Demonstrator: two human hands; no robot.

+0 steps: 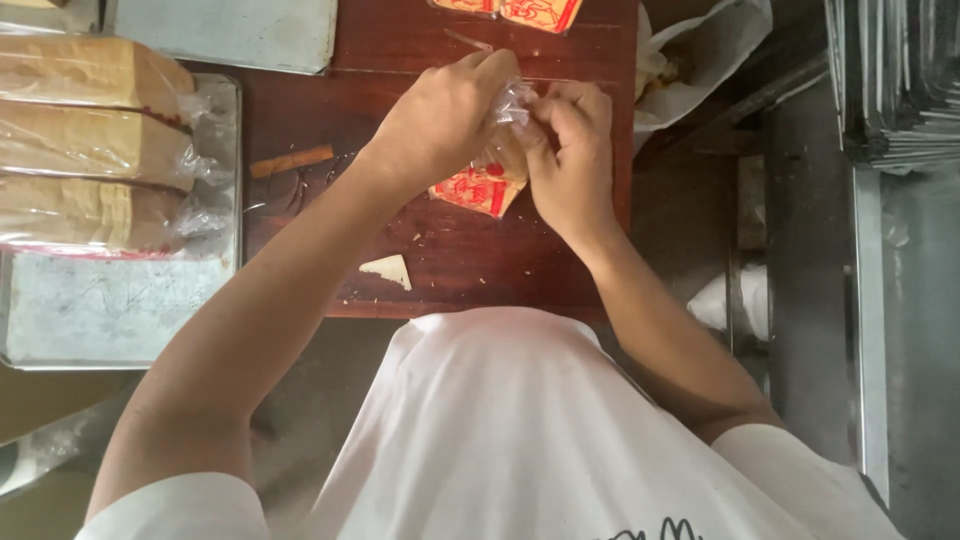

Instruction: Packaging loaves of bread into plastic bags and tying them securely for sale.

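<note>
Both of my hands meet over a dark red wooden table point(400, 60). My left hand point(440, 120) and my right hand point(572, 150) pinch the twisted top of a small clear plastic bag point(500, 150) with a red and yellow printed panel at its lower end. The bag holds something pale brown, mostly hidden by my fingers. Its lower corner hangs just above the tabletop.
A metal tray point(110, 310) at the left carries three bagged sliced bread loaves point(90, 140). A brown stick point(292, 160) and a pale paper scrap point(388, 270) lie on the table. More printed packets point(520, 12) sit at the far edge. A white bag point(700, 50) is at the right, with stacked metal trays point(895, 80) beyond.
</note>
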